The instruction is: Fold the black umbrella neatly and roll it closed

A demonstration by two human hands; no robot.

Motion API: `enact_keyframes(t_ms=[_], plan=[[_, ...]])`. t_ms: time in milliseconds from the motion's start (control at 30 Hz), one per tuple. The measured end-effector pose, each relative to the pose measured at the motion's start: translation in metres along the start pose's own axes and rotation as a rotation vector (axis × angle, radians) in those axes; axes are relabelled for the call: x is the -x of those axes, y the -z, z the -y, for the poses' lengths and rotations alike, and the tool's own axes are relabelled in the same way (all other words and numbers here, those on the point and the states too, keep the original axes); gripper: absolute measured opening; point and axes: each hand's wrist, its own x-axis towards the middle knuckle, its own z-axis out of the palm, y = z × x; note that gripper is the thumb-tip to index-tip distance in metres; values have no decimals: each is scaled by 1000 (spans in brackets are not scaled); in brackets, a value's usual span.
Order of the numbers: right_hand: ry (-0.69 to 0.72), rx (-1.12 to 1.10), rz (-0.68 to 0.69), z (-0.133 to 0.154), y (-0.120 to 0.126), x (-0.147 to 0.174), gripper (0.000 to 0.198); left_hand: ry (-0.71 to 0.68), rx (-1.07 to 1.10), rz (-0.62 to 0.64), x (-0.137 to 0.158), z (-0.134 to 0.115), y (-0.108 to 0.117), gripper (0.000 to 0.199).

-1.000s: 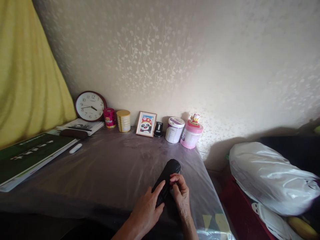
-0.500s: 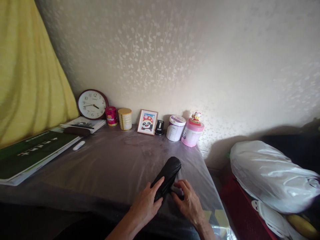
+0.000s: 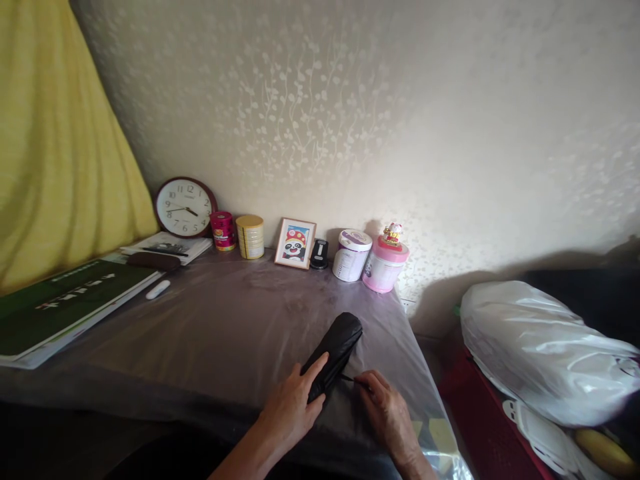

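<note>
A folded black umbrella (image 3: 339, 340) lies slantwise on the covered table, its rounded end pointing away to the right. My left hand (image 3: 295, 401) is closed around its near end, thumb and fingers on either side. To the right, my right hand (image 3: 386, 408) pinches a thin dark strap (image 3: 348, 379) that runs out from the umbrella's side. The tip of the strap is hidden in my fingers.
Along the wall stand a clock (image 3: 185, 207), a pink tin (image 3: 223, 231), a yellow-lidded can (image 3: 250, 237), a framed panda picture (image 3: 295, 244) and two tubs, one the pink tub (image 3: 384, 265). Green book (image 3: 75, 300) at left; white bag (image 3: 540, 353) beyond the right edge.
My right hand has moved slightly right and down, away from the umbrella, drawing the strap out between them. My left hand and the umbrella have stayed in place.
</note>
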Motion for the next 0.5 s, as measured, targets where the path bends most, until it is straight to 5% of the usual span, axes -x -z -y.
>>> enact_keyframes(t_ms=[200,500], plan=[[-33,-351,-174,-3,-12,-4,20,19,-34,24,1,-1,2,61],[-20,-574,-129,22,-9,-24,18,21,-200,39,5,-4,-1,60]])
